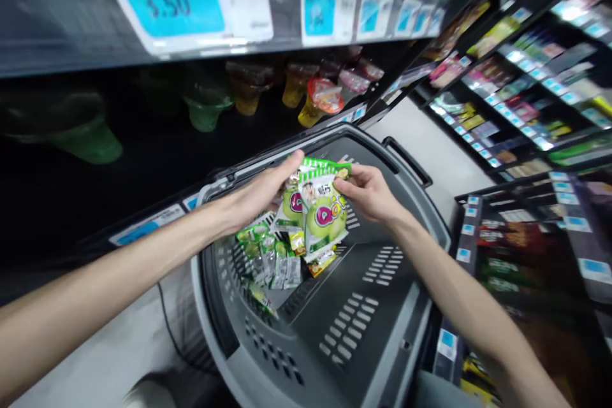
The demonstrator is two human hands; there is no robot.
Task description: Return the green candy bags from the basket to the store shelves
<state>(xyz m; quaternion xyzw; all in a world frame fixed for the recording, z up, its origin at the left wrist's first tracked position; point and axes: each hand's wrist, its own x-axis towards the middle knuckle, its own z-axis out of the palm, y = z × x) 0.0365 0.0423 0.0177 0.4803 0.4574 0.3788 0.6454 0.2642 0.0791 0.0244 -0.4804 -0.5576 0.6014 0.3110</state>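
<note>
Between the two hands hang some green snack bags (321, 210), up in the air. The left hand (261, 194) pinches the top edge of the bags, with its thumb and fingers closed on it. The right hand (368, 194) pinches the same top edge from the other side, fingers curled tight. It looks like two or three bags are held together, but they overlap, so I cannot count them for sure. Right under both hands is a grey basket (406, 325) with little slots in its floor. Below the left hand, in the corner of the basket, more small packets (270, 261) lie in a pile, green and yellow. They do not touch the bags in the hands. Above the hands, on a dark shelf, stand jelly cups (319, 101) in yellow and green. Higher up, past the left hand, is a blue price tag (165, 3) that says 3.50.
</note>
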